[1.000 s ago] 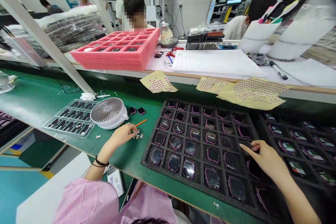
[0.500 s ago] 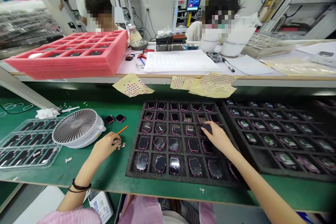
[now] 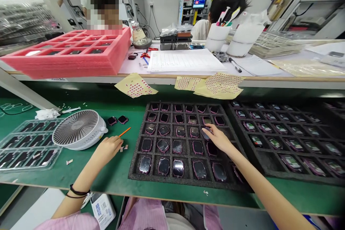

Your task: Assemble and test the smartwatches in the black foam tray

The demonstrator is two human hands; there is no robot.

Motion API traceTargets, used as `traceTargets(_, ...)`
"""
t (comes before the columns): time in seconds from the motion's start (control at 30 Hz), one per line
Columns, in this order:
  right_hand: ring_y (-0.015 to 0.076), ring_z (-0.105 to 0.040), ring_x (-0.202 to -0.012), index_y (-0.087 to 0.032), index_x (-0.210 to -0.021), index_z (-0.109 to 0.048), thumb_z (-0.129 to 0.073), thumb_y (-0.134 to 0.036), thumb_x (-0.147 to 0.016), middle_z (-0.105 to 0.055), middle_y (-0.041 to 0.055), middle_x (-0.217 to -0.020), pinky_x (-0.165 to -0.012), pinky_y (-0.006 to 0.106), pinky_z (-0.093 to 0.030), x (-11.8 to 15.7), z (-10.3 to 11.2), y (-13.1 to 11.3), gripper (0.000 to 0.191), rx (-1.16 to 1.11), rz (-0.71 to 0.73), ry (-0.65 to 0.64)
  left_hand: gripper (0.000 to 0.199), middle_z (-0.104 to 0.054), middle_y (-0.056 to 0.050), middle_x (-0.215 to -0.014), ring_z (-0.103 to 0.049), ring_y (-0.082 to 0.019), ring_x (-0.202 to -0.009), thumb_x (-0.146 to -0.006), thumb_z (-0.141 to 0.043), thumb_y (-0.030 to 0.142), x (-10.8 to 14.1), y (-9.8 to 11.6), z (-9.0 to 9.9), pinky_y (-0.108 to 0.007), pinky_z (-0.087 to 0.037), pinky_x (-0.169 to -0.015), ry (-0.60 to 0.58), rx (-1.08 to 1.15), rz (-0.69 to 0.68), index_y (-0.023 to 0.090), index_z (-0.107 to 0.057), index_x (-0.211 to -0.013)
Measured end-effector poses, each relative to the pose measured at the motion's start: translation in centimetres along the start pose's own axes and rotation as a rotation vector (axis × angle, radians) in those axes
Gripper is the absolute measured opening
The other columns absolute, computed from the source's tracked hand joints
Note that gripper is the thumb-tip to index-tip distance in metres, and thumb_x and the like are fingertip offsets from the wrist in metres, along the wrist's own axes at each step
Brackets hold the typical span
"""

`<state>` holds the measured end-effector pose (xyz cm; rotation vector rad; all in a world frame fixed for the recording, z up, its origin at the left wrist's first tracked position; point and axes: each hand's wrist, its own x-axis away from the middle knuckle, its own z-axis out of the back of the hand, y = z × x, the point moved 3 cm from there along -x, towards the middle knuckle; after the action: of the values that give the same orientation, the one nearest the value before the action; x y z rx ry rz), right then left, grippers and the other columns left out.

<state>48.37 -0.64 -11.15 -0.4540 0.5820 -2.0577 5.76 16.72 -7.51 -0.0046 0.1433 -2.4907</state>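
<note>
My left hand (image 3: 110, 149) is closed round an orange stick (image 3: 125, 132) above the green bench, its tip pointing up and right. Small pale pieces (image 3: 125, 147) lie just right of its fingers. My right hand (image 3: 217, 137) reaches over the black foam tray (image 3: 188, 182), fingers pinched on a dark watch-like piece (image 3: 207, 133) at a compartment in the third row from the back. Other square dark-screened pieces with purple frames fill many compartments. Two similar pieces (image 3: 118, 120) lie on the bench, right of the fan.
A white fan (image 3: 80, 129) stands left, beside a clear plastic tray (image 3: 50, 167). A second black foam tray (image 3: 272, 172) lies right. Yellow sticker sheets (image 3: 136, 85) hang from the shelf edge, below a pink foam tray (image 3: 61, 66) and papers (image 3: 185, 61). People sit beyond.
My right hand has shifted slightly left, and the dark piece at its fingers now lies flatter in the compartment. My left hand has turned and moved slightly left, still with the orange stick.
</note>
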Motion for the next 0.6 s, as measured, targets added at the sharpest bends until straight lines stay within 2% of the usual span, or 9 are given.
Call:
traceTargets(0.13,0.03,-0.06,-0.101,-0.021,-0.112,-0.057,-0.05,-0.045,-0.082,-0.066,0.0111,-0.106,-0.086,0.041,-0.042,0.1,0.4,-0.1,0.04,-0.135,0.01,0.034,0.034,-0.069,-0.01,-0.086,-0.064,-0.022,-0.073,-0.093,-0.033,0.025,-0.1,0.3,1.9,-0.032,-0.044,-0.062,0.177,-0.019,-0.041,0.015,-0.064,-0.085)
traceTargets(0.2,0.0261,-0.061,-0.092,-0.021,-0.105,-0.06,-0.053,-0.048,-0.079,-0.066,0.0086,-0.1,-0.079,0.037,-0.044,0.6,1.0,-0.9,0.038,-0.346,0.029,0.068,0.03,-0.07,-0.009,-0.09,-0.065,-0.02,-0.076,-0.094,-0.035,0.025,-0.6,1.7,3.9,-0.031,-0.045,-0.064,0.304,0.012,-0.098,0.015,-0.063,-0.09)
traceTargets(0.27,0.0197,-0.058,-0.074,-0.02,-0.099,-0.062,-0.055,-0.053,-0.077,-0.063,0.0054,-0.087,-0.061,0.03,-0.043,1.5,1.5,-2.4,0.04,-0.671,0.013,0.041,0.024,-0.07,-0.008,-0.096,-0.065,-0.019,-0.083,-0.094,-0.039,0.022,-1.5,4.3,6.2,-0.029,-0.046,-0.069,0.428,0.056,-0.198,0.015,-0.061,-0.096)
traceTargets(0.33,0.0133,-0.049,-0.056,-0.019,-0.096,-0.062,-0.058,-0.055,-0.076,-0.057,0.0013,-0.072,-0.046,0.025,-0.033,2.8,1.6,-4.8,0.042,-1.016,-0.039,-0.093,0.018,-0.07,-0.007,-0.096,-0.065,-0.017,-0.088,-0.093,-0.043,0.017,-2.7,7.7,8.5,-0.028,-0.047,-0.074,0.529,0.121,-0.333,0.016,-0.06,-0.1)
traceTargets(0.4,0.0089,-0.04,-0.046,-0.018,-0.095,-0.062,-0.063,-0.051,-0.075,-0.052,-0.0017,-0.065,-0.041,0.023,-0.026,4.3,1.4,-7.8,0.039,-1.256,-0.095,-0.288,0.017,-0.07,-0.007,-0.097,-0.064,-0.015,-0.087,-0.092,-0.045,0.014,-4.1,11.6,10.2,-0.026,-0.047,-0.074,0.58,0.191,-0.527,0.015,-0.058,-0.102)
traceTargets(0.5,0.0056,-0.033,-0.04,-0.017,-0.09,-0.062,-0.066,-0.047,-0.075,-0.047,-0.0041,-0.057,-0.039,0.021,-0.021,6.2,1.0,-11.3,0.034,-1.411,-0.158,-0.494,0.02,-0.07,-0.01,-0.098,-0.064,-0.015,-0.086,-0.092,-0.042,0.009,-5.8,16.0,11.6,-0.027,-0.048,-0.07,0.635,0.206,-0.801,0.01,-0.057,-0.105)
traceTargets(0.6,0.0049,-0.032,-0.038,-0.017,-0.09,-0.063,-0.067,-0.047,-0.074,-0.048,-0.0041,-0.056,-0.038,0.02,-0.018,7.3,0.7,-12.9,0.034,-1.466,-0.179,-0.567,0.021,-0.07,-0.012,-0.096,-0.064,-0.016,-0.085,-0.091,-0.04,0.007,-6.5,17.7,12.0,-0.029,-0.049,-0.068,0.696,0.186,-0.925,0.008,-0.057,-0.103)
